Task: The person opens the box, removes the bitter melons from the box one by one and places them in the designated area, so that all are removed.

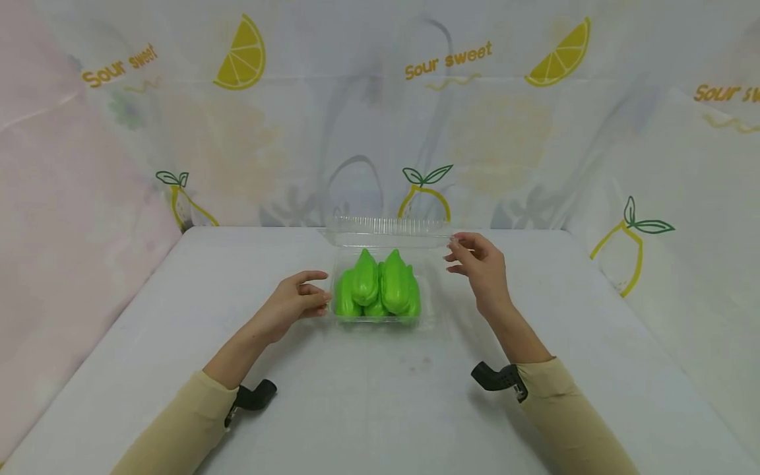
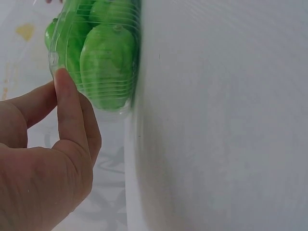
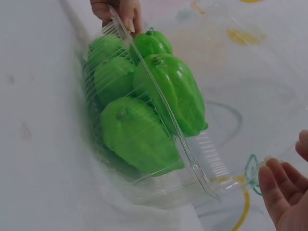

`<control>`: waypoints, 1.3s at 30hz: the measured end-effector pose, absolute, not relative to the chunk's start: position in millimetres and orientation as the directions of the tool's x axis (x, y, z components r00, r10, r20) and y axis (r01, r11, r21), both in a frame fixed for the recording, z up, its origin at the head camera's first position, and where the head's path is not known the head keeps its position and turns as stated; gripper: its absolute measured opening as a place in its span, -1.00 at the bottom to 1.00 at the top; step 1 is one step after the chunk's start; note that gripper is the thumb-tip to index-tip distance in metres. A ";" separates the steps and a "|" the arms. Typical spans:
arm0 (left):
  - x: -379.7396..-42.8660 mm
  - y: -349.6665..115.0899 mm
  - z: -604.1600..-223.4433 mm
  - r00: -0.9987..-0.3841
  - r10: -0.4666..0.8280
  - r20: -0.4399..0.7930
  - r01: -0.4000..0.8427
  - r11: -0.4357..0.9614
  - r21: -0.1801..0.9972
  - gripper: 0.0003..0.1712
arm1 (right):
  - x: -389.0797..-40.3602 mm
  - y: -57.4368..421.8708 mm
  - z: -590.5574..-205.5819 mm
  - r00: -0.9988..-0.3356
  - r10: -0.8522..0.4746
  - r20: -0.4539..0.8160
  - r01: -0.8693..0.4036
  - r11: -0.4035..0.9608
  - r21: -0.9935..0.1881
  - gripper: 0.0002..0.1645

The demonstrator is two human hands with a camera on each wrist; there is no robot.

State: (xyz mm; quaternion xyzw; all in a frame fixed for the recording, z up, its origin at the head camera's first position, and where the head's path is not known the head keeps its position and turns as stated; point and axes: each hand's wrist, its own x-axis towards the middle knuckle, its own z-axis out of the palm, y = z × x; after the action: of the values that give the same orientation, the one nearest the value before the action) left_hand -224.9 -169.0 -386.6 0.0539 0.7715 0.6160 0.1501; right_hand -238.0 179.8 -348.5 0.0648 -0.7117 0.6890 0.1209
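Observation:
Several glossy green papaya-shaped fruits (image 1: 396,282) are piled in a clear plastic clamshell box (image 3: 192,166) on the white table. Two lie on top of the others and rise above the rim. The box's hinged lid (image 1: 386,241) stands raised at the back. At the left side my left hand (image 1: 297,298) pinches the box rim, its thumb (image 2: 65,86) on the edge in the left wrist view. My right hand (image 1: 481,267) is at the lid's right corner, with thumb and fingertips at its edge. The lid is faint in the right wrist view, where the fingers (image 3: 274,187) are curled.
A white cloth-covered table (image 1: 380,409) surrounds the box. Behind it hangs a pale curtain (image 1: 356,132) printed with lemons and lettering. Black curved wrist mounts (image 1: 495,377) sit at both sleeve cuffs.

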 end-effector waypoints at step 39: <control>-224.1 -169.6 -383.8 -0.942 0.276 -0.192 -0.131 0.225 0.966 -0.30 | -247.5 179.5 -359.0 -0.969 -0.076 0.236 -0.243 0.099 -0.965 -0.37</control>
State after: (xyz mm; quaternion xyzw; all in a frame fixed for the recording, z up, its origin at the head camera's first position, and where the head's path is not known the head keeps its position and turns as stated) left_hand -224.1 -169.6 -383.8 0.0475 0.7653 0.6206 0.1639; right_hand -247.5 179.5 -359.0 0.1080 -0.7386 0.6625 0.0632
